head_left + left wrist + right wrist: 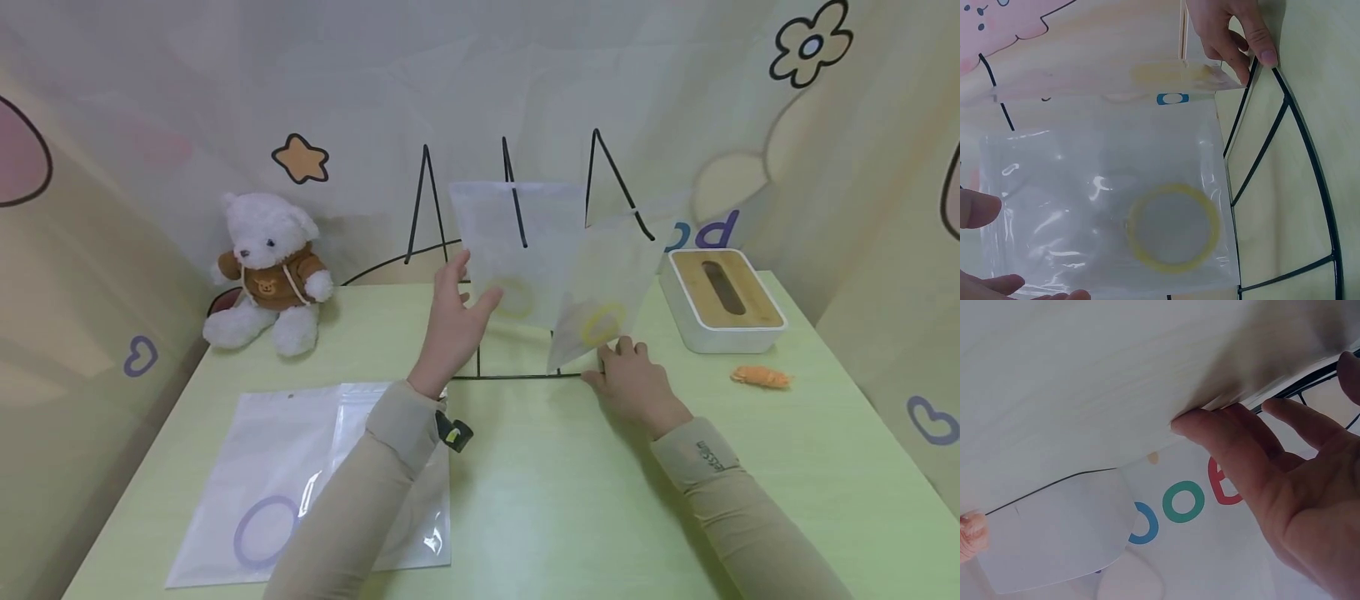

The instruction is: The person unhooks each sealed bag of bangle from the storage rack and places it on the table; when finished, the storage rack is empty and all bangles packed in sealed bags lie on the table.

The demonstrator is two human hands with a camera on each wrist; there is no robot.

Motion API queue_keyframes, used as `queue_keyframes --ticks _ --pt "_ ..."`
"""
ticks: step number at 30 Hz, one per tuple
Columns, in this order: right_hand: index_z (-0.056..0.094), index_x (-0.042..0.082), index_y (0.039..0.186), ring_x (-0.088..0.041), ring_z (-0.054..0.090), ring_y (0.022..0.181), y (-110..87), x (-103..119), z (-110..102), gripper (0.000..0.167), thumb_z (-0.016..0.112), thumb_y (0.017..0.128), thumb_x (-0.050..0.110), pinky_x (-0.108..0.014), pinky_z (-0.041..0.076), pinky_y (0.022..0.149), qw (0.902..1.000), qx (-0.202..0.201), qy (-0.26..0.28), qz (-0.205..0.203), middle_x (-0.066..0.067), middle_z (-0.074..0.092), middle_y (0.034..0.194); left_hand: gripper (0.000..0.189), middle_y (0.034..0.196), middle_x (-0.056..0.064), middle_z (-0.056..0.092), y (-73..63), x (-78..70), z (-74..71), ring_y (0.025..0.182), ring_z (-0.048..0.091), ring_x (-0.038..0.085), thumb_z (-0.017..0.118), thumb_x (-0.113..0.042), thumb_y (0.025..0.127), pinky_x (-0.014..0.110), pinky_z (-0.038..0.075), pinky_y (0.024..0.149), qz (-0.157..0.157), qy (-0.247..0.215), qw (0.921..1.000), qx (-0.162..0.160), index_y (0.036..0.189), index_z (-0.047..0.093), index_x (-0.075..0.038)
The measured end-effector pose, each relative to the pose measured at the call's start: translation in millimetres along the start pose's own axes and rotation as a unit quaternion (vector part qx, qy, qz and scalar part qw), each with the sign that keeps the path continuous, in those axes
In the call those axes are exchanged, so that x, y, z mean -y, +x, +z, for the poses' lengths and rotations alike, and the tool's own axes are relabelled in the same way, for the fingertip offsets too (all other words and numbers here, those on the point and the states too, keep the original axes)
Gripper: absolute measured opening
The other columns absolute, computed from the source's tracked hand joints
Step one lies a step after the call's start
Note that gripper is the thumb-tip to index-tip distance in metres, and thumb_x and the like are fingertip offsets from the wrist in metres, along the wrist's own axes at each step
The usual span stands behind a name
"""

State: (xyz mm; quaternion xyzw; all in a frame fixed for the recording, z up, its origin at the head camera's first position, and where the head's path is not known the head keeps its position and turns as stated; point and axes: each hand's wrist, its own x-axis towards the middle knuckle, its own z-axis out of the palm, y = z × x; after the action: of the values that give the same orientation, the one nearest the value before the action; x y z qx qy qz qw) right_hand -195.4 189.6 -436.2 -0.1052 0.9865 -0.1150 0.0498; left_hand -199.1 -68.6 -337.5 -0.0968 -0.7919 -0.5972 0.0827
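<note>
While two thin, see-through plastic bags hang from a black wire rack [517, 377] on the pale green bench [570, 500], a person's hands are close to them. The left hanging bag [543, 254] is on the middle hook, and the right hanging bag [611, 275] is on the right hook, with its bottom tipped. Each one shows a yellow ring.

The left hand [453, 329] has its thumb and fingers spread, right by the side of the left hanging bag. I cannot tell if it touches. The right hand [633, 387] is low down at the rack's right corner, its fingers and thumb on the wire. I cannot tell if it is pinching it.

More flat plastic lies near, on the left: a clear bag with a purple ring [277, 450] and, next to it, a shiny clear bag [416, 517], partly under the sleeve.

The hanging bags look very light, floppy and slippery, and they could crease or swing. The top edge by the hook looks the best place to pinch one. The rack looks light but stiff, so holding it low by its bottom wire should keep it from tipping.
</note>
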Motion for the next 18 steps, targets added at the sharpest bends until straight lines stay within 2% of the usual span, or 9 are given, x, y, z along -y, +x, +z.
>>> queue_keyframes --ticks 8,11,18 --pt "0.043 -0.006 0.140 -0.041 0.040 0.105 0.2 1 0 0.060 0.049 0.101 0.039 -0.055 0.049 0.069 1.0000 -0.001 -0.001 0.000 -0.028 0.042 0.122 0.078 0.160 0.010 0.016 11.5 9.3 -8.6 0.145 0.021 0.022 0.060 -0.023 0.097 0.040 0.028 0.112 -0.040 -0.034 0.9986 -0.006 0.156 0.010 -0.010" --pt "0.043 -0.006 0.140 -0.042 0.040 0.106 0.2 1 0 0.060 0.049 0.101 0.039 -0.056 0.049 0.070 1.0000 0.001 0.000 0.000 -0.028 0.042 0.123 0.078 0.161 0.009 0.014 13.7 11.0 -10.3 0.145 0.018 0.019 0.059 -0.021 0.097 0.038 0.026 0.114 -0.042 -0.041 0.9983 -0.001 0.156 0.009 -0.010" --pt "0.044 -0.006 0.140 -0.043 0.040 0.108 0.4 0 1 0.060 0.049 0.101 0.039 -0.057 0.049 0.071 1.0000 -0.001 -0.002 0.001 -0.028 0.041 0.123 0.077 0.160 0.007 0.018 17.3 10.2 -12.4 0.144 0.021 0.018 0.058 -0.020 0.098 0.035 0.028 0.113 -0.037 -0.047 0.9982 -0.003 0.156 0.010 -0.009"
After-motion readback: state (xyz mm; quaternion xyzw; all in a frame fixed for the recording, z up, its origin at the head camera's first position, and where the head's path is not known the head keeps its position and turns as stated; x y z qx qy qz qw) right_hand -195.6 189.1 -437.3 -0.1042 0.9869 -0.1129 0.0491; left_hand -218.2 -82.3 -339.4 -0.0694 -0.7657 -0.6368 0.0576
